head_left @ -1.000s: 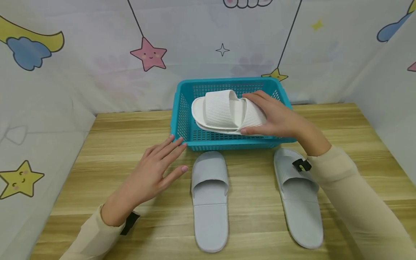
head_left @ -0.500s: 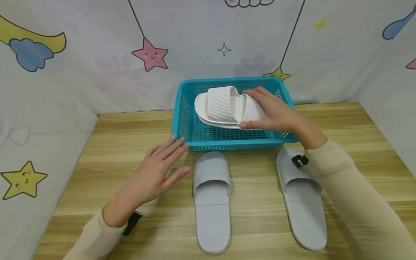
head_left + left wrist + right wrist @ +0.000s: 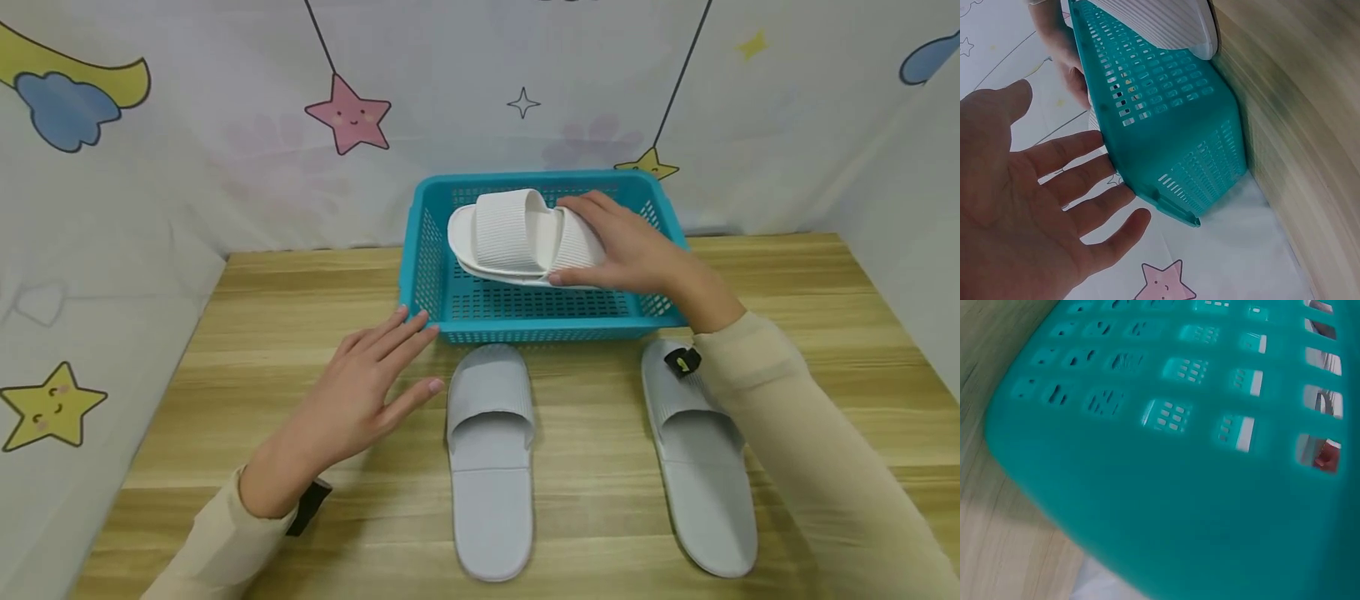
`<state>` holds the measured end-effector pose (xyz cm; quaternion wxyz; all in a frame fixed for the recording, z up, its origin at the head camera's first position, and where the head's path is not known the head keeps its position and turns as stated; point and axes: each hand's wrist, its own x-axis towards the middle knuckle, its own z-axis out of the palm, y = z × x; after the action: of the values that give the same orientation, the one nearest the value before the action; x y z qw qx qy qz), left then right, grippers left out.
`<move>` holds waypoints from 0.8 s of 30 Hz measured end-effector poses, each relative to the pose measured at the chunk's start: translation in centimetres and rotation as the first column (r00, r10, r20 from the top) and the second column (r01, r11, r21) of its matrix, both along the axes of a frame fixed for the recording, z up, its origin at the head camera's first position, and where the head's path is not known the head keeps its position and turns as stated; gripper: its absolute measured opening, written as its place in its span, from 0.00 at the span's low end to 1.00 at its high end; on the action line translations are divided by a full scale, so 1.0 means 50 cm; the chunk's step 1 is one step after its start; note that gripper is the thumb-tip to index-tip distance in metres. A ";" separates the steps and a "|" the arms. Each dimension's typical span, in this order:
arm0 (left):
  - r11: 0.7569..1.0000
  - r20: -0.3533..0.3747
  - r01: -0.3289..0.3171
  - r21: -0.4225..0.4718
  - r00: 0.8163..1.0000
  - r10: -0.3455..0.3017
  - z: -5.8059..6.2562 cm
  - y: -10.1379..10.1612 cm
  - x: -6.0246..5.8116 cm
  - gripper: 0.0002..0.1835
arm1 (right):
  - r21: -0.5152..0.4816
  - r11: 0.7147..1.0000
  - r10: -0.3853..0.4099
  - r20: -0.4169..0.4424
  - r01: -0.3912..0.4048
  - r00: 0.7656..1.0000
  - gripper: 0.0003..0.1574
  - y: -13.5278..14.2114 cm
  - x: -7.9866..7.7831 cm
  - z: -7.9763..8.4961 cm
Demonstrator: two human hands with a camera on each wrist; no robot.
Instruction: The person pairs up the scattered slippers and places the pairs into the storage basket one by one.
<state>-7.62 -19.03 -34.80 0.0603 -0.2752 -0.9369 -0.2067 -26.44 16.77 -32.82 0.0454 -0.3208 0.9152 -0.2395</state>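
In the head view my right hand [image 3: 626,250] grips a pair of white slippers [image 3: 504,233] at the right end, thumb along the near side and fingers over the far side. The pair lies sideways inside the walls of a blue-green plastic basket [image 3: 540,327]. My left hand [image 3: 352,396] is spread with straight fingers, its fingertips at the basket's near left corner. The left wrist view has the left hand [image 3: 1041,194] with fingertips right at the basket's rim [image 3: 1124,164]. Perforated basket wall [image 3: 1147,506] fills the right wrist view, which hides the right hand.
A grey slipper [image 3: 492,500] lies on the wooden table [image 3: 300,300] in front of the basket. Another grey slipper [image 3: 708,500] is to the right, partly under the right sleeve [image 3: 780,392]. A white cloth [image 3: 450,100] with printed stars hangs behind the table.
My right hand has moved the white slippers slightly farther back over the basket, toward its far side. The left hand stays at the basket's corner. The head view has shifted a little.
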 end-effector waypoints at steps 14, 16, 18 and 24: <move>0.999 0.017 0.012 0.051 1.000 -0.013 0.013 0.007 -0.013 0.31 | 0.029 0.999 -0.031 0.014 0.030 0.999 0.64 -0.011 -0.023 0.001; 0.999 0.020 0.008 0.053 1.000 -0.009 0.015 0.009 -0.015 0.31 | 0.022 0.999 -0.032 0.016 0.032 0.999 0.64 -0.011 -0.029 -0.001; 0.999 0.029 0.002 0.053 1.000 -0.004 0.017 0.009 -0.015 0.31 | 0.021 0.999 -0.031 0.019 0.030 0.999 0.64 -0.011 -0.035 -0.006; 0.999 0.016 0.006 0.052 1.000 -0.006 0.018 0.011 -0.016 0.29 | 0.036 0.999 -0.014 0.021 0.013 1.000 0.63 -0.012 -0.054 -0.024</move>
<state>-8.42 -18.50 -33.88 0.0591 -0.2747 -0.9309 -0.2333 -29.15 16.17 -34.02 0.0594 -0.3111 0.9210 -0.2269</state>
